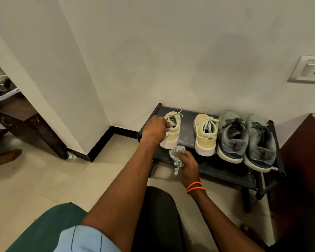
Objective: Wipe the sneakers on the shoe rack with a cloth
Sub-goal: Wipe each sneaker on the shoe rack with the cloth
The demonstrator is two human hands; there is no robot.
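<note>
A low black shoe rack (187, 113) stands against the wall. On its top shelf sit a pair of pale yellow sneakers and a pair of grey sneakers. My left hand (154, 130) grips the left yellow sneaker (174, 131) at its side, and the shoe is tilted with its heel at the shelf's front edge. My right hand (186, 163) holds a crumpled pale cloth (176, 154) just below that sneaker's heel. The second yellow sneaker (205, 135) stands upright to the right. The two grey sneakers (231, 139) (261, 142) fill the right end.
A dark red-brown cabinet (302, 160) stands right of the rack. A wall socket (309, 70) is on the right. A dark wooden table leg (36, 131) and another person's bare foot (6, 157) are at the left. Green seat cushion (49, 228) lies below me.
</note>
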